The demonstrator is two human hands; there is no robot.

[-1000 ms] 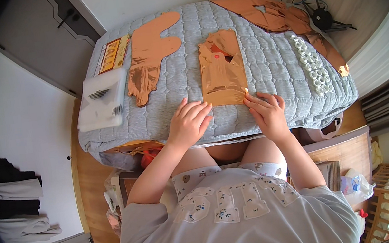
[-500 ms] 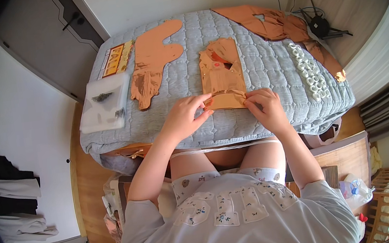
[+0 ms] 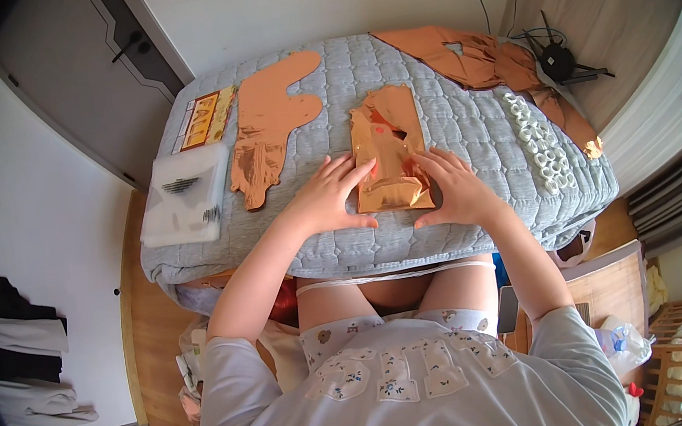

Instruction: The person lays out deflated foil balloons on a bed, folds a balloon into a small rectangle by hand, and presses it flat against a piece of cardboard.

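Observation:
A folded rose-gold foil balloon lies flat on the quilted grey-blue cover, straight in front of me. Its near end is folded over into a straight edge, and its far end is uneven. My left hand rests at the left side of the foil, fingers spread, with a fingertip on it. On the opposite side my right hand has its fingers apart, their tips at the foil's right edge. Both thumbs point inward near the fold. Neither hand grips anything.
Left of the foil lies another flat foil balloon, beside a clear plastic pack and a printed card. Rightward are rows of white rings, a long crumpled foil sheet and a black router.
Both hands have let go of the folded near edge and opened. They now lie along the two sides of the foil, fingers stretched forward.

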